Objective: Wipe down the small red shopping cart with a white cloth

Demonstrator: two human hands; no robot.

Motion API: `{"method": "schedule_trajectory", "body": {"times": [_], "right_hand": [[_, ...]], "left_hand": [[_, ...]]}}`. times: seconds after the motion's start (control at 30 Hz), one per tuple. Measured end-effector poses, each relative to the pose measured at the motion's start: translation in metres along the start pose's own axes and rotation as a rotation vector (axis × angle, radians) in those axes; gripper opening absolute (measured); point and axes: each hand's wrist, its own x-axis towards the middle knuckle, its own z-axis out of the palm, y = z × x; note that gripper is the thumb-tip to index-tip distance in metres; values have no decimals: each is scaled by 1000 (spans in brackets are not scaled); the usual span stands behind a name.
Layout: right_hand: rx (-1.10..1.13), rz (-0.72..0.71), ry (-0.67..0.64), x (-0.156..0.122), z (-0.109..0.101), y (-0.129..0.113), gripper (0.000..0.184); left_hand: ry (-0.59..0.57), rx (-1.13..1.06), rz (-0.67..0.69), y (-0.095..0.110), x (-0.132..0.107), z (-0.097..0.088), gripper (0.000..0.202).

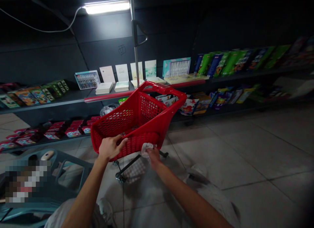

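A red plastic shopping cart (149, 130) with perforated basket walls stands in front of me on a dark wheeled frame. My left hand (111, 148) grips the near upper rim of its basket, thumb pointing right and the other fingers partly hidden. Lower and to the right, my right hand (154, 156) is closed around a crumpled whitish wipe (146, 149), next to the cart's lower near side. Whether the wipe presses on the plastic, I cannot tell. Nothing shows inside the visible part of the basket.
Behind the cart runs a dark shelf (103, 96) with books, boxes and snack bags. A grey-blue plastic stool or chair (85, 169) stands at lower left with a pale mouse-like object (47, 155) on it. Tiled floor (235, 149) extends right. A lit tube lamp (108, 6) hangs above.
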Motion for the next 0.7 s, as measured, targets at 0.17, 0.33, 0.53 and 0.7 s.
{"method": "schedule_trajectory", "body": {"times": [0.17, 0.33, 0.53, 0.7], "right_hand": [[59, -56, 178, 17, -29, -63, 40], [-46, -367, 354, 28, -56, -125, 40], [-37, -563, 373, 25, -79, -173, 44], [110, -596, 239, 22, -87, -180, 42]], "left_hand": [[4, -10, 9, -4, -1, 1, 61], [16, -22, 11, -15, -1, 4, 62], [84, -40, 7, -36, 0, 13, 62], [369, 77, -173, -45, 2, 32, 64]]}}
